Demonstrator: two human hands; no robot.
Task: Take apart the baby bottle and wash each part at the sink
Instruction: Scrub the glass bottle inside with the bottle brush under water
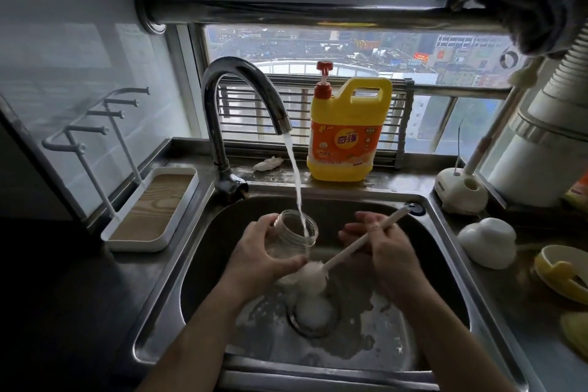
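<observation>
Detergent jug (pixel 345 137) stands behind sink (pixel 444 232) where hands (pixel 264 251) (pixel 391 248) hold bottle (pixel 296 232), brush (pixel 346 250).

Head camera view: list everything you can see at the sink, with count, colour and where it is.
bottle body: 1, clear, over the sink under the water stream
bottle brush: 1, cream handle, foamy white head, slanting over the sink
tap: 1, chrome, behind the sink, running
sink: 1, steel, foam around the drain
detergent jug: 1, yellow, orange label, red pump, ledge behind the sink
drying rack: 1, white, wood-look tray, left of the sink
brush stand: 1, cream, counter at right rear
dome-shaped part: 1, white, counter right of the sink
ring-shaped part: 1, yellow, far right counter
left hand: 1, grips the bottle body
right hand: 1, holds the brush handle
</observation>
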